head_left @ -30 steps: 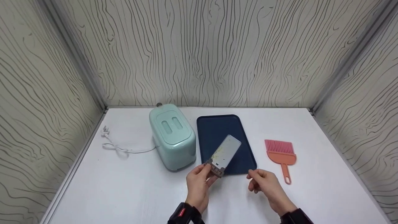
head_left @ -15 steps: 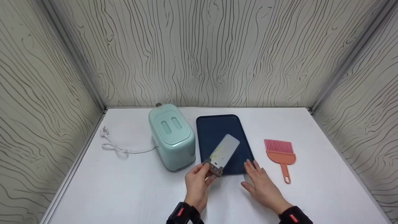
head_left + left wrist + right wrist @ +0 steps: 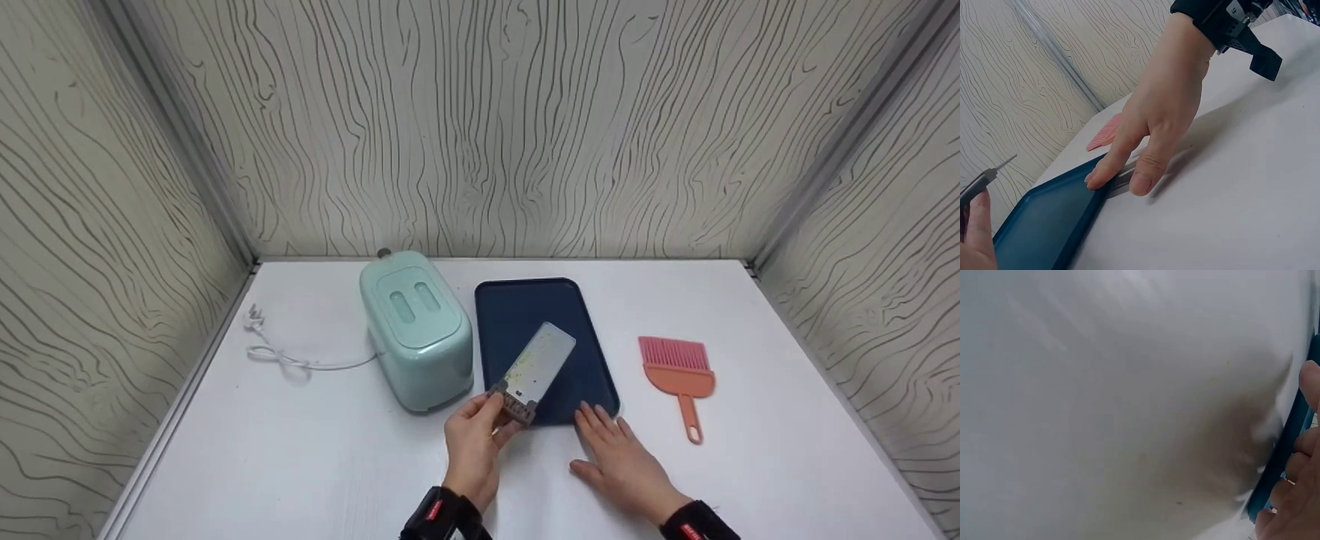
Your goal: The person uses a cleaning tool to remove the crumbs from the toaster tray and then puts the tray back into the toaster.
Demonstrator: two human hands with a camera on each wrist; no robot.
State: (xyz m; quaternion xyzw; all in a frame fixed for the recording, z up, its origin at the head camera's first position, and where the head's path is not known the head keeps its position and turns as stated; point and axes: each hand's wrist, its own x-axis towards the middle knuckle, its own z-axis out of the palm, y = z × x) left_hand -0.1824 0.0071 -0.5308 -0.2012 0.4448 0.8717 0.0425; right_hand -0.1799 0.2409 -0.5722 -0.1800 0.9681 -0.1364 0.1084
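Observation:
My left hand (image 3: 474, 454) pinches the brown-grey handle of a flat toaster crumb tray (image 3: 544, 356). Yellow crumbs speckle the crumb tray's pale plate, which is tilted above a dark blue tray (image 3: 517, 304). In the left wrist view, only part of the left hand (image 3: 979, 230) shows, with the crumb tray (image 3: 981, 184) seen edge-on. With its fingers straight, my right hand (image 3: 626, 472) touches the blue tray's near right edge. The right wrist view shows that hand (image 3: 1300, 495) at the right side against the blue rim (image 3: 1283, 458).
A mint green toaster (image 3: 418, 330) stands left of the blue tray, its white cord (image 3: 322, 367) and plug lying on the white table (image 3: 300, 465). An orange brush (image 3: 679, 379) with pink bristles lies to the right. Patterned panels (image 3: 480, 127) enclose the back and sides.
My right hand has straightened its fingers and come down onto the blue tray's near edge. The blue tray has shifted slightly toward me. The left hand keeps hold of the crumb tray.

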